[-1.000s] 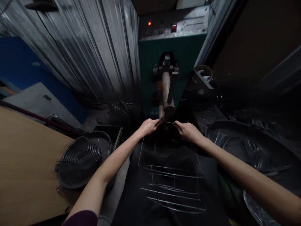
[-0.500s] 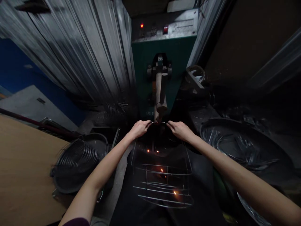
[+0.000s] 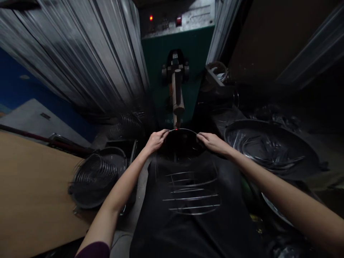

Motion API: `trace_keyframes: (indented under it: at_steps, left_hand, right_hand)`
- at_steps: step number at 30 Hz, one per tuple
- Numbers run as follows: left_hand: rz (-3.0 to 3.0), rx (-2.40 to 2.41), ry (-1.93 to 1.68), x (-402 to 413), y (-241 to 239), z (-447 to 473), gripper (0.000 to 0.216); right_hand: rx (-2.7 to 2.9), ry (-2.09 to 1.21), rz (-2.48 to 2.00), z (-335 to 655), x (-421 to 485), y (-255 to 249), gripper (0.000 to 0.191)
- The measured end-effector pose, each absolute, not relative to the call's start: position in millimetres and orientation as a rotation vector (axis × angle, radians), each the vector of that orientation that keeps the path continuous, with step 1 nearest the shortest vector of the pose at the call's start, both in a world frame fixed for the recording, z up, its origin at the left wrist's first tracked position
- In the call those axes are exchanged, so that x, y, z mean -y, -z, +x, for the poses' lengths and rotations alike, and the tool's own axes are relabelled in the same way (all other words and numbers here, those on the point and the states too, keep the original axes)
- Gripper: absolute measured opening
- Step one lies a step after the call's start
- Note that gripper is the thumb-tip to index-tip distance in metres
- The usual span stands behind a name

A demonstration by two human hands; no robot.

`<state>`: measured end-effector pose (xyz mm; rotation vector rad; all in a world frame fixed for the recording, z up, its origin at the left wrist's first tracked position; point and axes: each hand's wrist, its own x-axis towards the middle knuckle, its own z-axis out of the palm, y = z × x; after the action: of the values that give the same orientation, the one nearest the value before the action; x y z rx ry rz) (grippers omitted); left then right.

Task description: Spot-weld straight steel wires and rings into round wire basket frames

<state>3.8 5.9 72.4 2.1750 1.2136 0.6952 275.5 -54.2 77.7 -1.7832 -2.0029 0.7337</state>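
My left hand (image 3: 156,140) pinches the left side of a curved metal wire (image 3: 188,129). Its right side is closed in the fingers of my right hand (image 3: 212,141). Between my hands the wire arches under the tip of a spot welder's electrode arm (image 3: 177,96), and a small red-hot spot glows at that place. Below, over the black apron on my lap, hang the parallel bars of a wire frame (image 3: 191,198), blurred by motion. Whether the held wire joins these bars is too dark to make out.
The green welder body (image 3: 153,71) stands ahead, with a lit red lamp (image 3: 151,18). At left, a round pan (image 3: 77,200) holds coiled wire rings; a wooden board (image 3: 32,193) lies beside it. A wide dark pan (image 3: 303,143) at right holds bent wire pieces.
Flying orange sparks over my lap have vanished. My hands are slightly farther apart, with more of the arched wire showing, and a red glow sits on it. The view has shifted a little.
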Motion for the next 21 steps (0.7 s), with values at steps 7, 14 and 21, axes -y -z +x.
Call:
trace_keyframes:
  at_steps: [7,14,21]
  left_hand:
    - [0.949,-1.303,-0.761,131,5,-58,0.048]
    - [0.231,-1.176,-0.969,118,13,-5,0.028]
    - [0.435,-1.043,-1.208,82,-15,12,0.032]
  right_hand:
    - [1.704,-0.477,-1.600,290,94,-80,0.028]
    - [1.541,-0.603,-1.529,295,118,-37,0.034]
    - [1.024,-0.383,-2.676,422,239,40,0.031]
